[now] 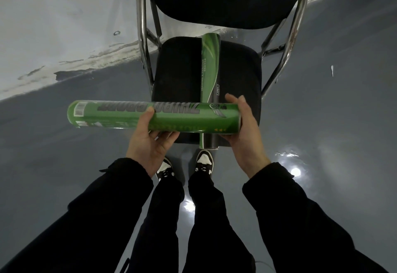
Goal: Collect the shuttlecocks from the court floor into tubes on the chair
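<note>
We look down at our two hands holding a green shuttlecock tube sideways above a black folding chair. Our left hand grips it from below near the middle; our right hand cups its right end. A second green tube lies lengthwise on the seat. Our black-and-white shoes stand on the glossy grey floor.

I see a bright green cardboard tube with grey block lettering and a white barcode label, a darker green-and-black cardboard tube with pale leaf streaks, a black padded chrome-framed chair, glossy grey floor — black-and-white sneakers, black sleeves.
</note>
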